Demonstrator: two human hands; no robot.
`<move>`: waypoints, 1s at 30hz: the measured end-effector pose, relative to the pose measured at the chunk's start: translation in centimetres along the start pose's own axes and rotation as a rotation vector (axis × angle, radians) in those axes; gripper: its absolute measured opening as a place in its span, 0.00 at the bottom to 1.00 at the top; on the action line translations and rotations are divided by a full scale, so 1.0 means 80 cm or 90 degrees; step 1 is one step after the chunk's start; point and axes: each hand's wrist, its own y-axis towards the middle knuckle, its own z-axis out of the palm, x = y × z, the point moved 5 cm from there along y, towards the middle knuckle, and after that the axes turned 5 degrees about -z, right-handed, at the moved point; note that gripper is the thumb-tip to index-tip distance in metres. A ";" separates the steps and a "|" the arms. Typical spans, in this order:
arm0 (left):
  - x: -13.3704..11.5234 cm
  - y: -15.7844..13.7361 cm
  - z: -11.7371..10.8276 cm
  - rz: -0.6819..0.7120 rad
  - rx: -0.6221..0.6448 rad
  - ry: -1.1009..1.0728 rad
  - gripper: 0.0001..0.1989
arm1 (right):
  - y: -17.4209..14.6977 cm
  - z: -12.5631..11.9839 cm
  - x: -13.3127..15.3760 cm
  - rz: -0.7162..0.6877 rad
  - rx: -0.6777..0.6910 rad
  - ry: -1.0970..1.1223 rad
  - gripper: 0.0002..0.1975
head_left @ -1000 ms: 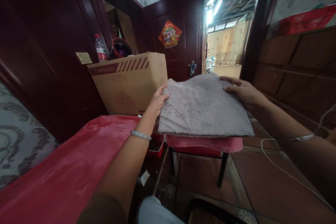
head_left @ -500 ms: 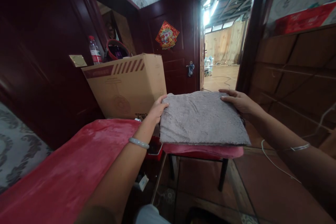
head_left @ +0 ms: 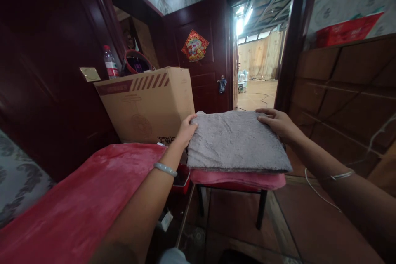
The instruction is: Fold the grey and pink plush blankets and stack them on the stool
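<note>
A folded grey plush towel lies on a folded pink cloth, which rests on a dark-legged stool. My left hand grips the towel's far left corner, thumb on top and fingers at the edge. At the far right corner, my right hand pinches the towel between thumb and fingers. Some fingertips are hidden beneath the fabric. The towel lies roughly flat, with a few creases on its left half.
A red cloth covers a surface at the left. Behind it stands a large cardboard box bearing a bottle and a bucket. A red basket sits beside the stool. A white cable crosses the floor.
The camera view has shifted slightly, so the room appears a little lower and further left. Both hands keep their hold on the towel's far corners, and the towel has hardly moved.
</note>
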 end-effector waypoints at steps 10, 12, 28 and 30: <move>0.001 -0.008 -0.010 -0.036 0.026 -0.031 0.26 | 0.005 -0.009 0.014 -0.115 0.011 -0.386 0.21; -0.001 -0.010 -0.016 -0.028 -0.008 -0.013 0.25 | 0.005 -0.010 0.015 -0.141 0.010 -0.430 0.21; -0.026 -0.021 0.038 0.278 0.104 0.401 0.29 | 0.000 0.061 0.048 -0.295 0.213 -0.551 0.36; -0.020 -0.017 0.046 0.287 0.135 0.422 0.29 | 0.002 0.061 0.041 -0.273 0.225 -0.541 0.37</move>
